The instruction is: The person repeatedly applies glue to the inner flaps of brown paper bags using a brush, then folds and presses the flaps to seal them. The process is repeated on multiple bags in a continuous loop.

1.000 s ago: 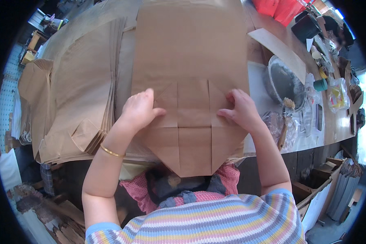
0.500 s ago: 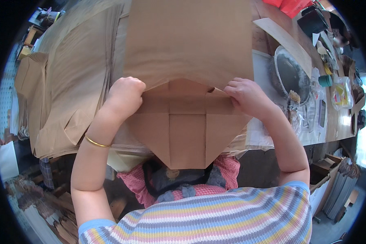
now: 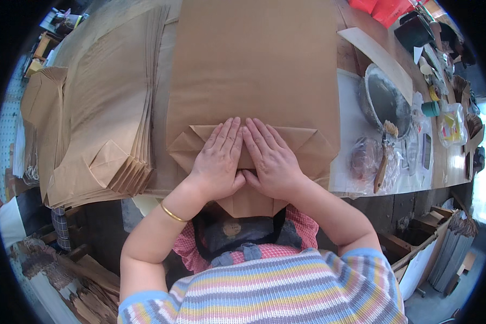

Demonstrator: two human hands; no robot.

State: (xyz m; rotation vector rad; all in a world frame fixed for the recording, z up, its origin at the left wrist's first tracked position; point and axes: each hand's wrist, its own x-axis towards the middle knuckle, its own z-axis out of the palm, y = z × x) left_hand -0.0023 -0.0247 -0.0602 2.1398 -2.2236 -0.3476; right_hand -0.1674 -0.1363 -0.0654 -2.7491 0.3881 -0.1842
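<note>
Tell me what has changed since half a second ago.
The left grip and right grip let go of the folded flap of the paper bag, moved inward and slightly toward the person, and lie flat, side by side, on it. The flap's raised edge now lies flatter. The bag stack, basin and brush stayed put.

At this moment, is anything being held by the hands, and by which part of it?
Nothing is gripped: the left hand and right hand lie flat, palms down, side by side, on the folded near end of the brown paper.
</note>
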